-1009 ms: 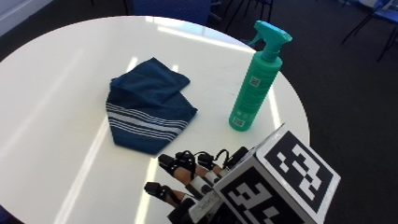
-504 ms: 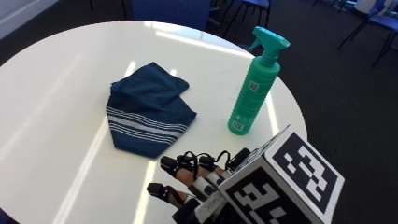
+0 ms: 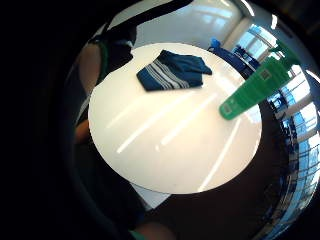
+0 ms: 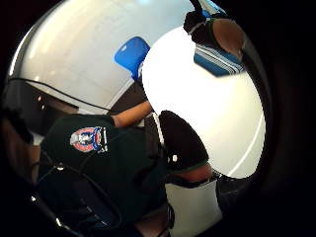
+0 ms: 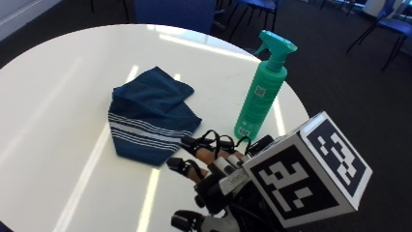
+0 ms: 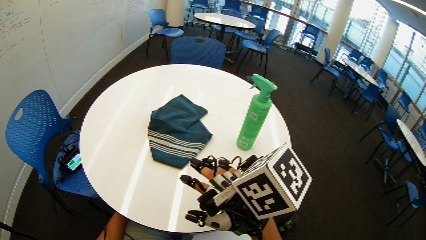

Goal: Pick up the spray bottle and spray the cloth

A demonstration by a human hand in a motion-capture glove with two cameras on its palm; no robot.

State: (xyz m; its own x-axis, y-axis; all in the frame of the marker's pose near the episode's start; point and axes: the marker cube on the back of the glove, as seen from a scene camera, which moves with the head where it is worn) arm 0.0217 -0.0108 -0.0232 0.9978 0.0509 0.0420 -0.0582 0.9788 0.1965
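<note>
A green spray bottle stands upright near the right edge of the round white table. Left of it lies a crumpled dark blue cloth with white stripes at its near end. My gloved right hand hovers over the table's near side, fingers spread and pointing toward the bottle's base and the cloth, holding nothing. A gap remains between my fingertips and the bottle. The little finger side palm view shows the bottle and the cloth apart on the table. In the wide view the bottle and cloth sit mid-table.
Blue chairs stand around the table: one at its far side, one at the left. More tables and chairs fill the room behind. The table edge runs close to the right of the bottle.
My hand has crept slightly forward toward the bottle and cloth. The bottle and cloth have not moved.
</note>
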